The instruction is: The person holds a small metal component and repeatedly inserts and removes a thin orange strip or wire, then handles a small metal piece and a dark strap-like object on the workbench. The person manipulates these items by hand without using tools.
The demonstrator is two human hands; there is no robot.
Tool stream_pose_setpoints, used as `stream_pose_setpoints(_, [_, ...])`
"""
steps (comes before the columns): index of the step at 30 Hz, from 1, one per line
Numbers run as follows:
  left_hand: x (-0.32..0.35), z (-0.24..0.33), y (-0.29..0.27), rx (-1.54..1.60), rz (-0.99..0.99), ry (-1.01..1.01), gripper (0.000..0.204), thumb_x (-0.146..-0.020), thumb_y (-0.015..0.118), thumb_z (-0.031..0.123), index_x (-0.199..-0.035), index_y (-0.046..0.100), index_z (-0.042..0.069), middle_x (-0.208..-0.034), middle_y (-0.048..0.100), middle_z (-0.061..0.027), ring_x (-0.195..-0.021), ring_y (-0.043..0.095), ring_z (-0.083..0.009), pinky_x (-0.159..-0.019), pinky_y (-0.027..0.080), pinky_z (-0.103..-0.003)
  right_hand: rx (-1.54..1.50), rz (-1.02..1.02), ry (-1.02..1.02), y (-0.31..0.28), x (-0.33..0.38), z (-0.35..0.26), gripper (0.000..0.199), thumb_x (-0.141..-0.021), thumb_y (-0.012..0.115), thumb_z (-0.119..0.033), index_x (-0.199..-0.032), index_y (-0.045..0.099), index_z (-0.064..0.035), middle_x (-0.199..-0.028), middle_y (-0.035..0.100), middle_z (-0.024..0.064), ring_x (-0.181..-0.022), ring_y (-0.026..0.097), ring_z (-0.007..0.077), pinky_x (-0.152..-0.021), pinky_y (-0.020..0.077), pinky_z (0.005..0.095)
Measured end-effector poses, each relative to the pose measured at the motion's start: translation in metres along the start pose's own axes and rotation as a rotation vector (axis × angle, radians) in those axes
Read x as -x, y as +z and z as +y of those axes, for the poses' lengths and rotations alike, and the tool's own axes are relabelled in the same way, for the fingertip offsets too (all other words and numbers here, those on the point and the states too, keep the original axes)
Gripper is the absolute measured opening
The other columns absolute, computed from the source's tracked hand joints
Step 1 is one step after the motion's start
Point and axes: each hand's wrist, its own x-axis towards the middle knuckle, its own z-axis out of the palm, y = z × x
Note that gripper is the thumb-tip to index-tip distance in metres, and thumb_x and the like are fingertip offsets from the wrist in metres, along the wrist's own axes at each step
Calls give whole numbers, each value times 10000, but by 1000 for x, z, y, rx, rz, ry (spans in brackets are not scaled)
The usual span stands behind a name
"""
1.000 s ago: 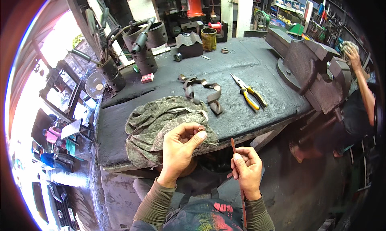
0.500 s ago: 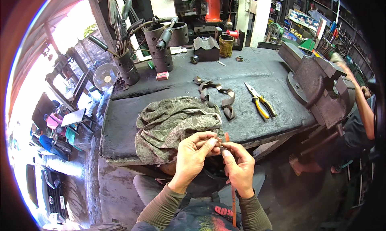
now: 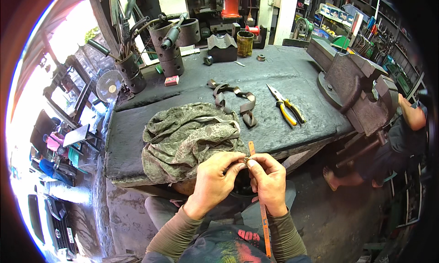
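Observation:
My left hand (image 3: 214,183) pinches a small brownish metal piece (image 3: 246,160) between thumb and fingers, in front of the bench's near edge. The right hand (image 3: 270,183) has its thumb and forefinger closed on the same piece, fingertips almost touching the left ones. A long, thin orange hacksaw blade (image 3: 265,231) runs upright through my right hand, its holed tip above the fingers and its lower end near my shirt. Most of the small piece is hidden by the fingertips. A crumpled green patterned cloth (image 3: 187,139) lies just beyond my left hand.
On the dark bench (image 3: 183,94) lie yellow-and-black long-nose pliers (image 3: 286,106), a curled metal strip (image 3: 249,106) and a small red-white box (image 3: 172,81). A heavy vise (image 3: 361,87) is at the right, a tool holder (image 3: 130,73) at the left. Another person's leg (image 3: 336,178) shows beyond the vise.
The view has shifted, so the bench and its things sit further left and slightly higher. My hands remain together; the right fingertips have shifted up against the small piece.

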Motion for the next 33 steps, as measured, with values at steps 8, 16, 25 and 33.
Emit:
stream_pose_setpoints(8, [-15, -10, 0, 64, 17, -100, 197, -967, 819, 15, -1164, 827, 11, -1039, 840, -146, -947, 798, -226, -860, 627, -359, -77, 51, -69, -32, 20, 8, 494, -1115, 614, -3, -1604, 565, -53, -841, 665, 29, -514, 486, 30, -453, 399, 207])
stream_pose_setpoints(16, [-49, -57, 6, -272, -135, 1, 241, -901, 899, 176, -1118, 875, 75, -1081, 840, -126, -1045, 754, -307, -965, 581, -402, -71, 218, -67, -85, 70, 20, 329, -1105, 631, -25, -1417, 528, -46, -799, 686, 77, -494, 507, 66, -445, 392, 213])
stream_pose_setpoints(25, [-22, -44, 13, -299, -117, 45, 237, -891, 890, 191, -1103, 883, 85, -1131, 778, -111, -1130, 651, -343, -1019, 519, -446, -82, 121, -25, -41, 69, 27, 265, -1097, 671, -32, -1327, 548, -71, -808, 694, 75, -482, 508, 77, -433, 389, 235])
stream_pose_setpoints(33, [-18, -45, 14, -298, -54, 64, 277, -882, 887, 158, -1137, 863, 53, -1169, 776, -127, -1131, 660, -352, -1011, 531, -450, -138, 24, 49, -12, -3, 28, 210, -1123, 669, -85, -1307, 577, -42, -787, 684, 46, -486, 497, 50, -420, 353, 219])
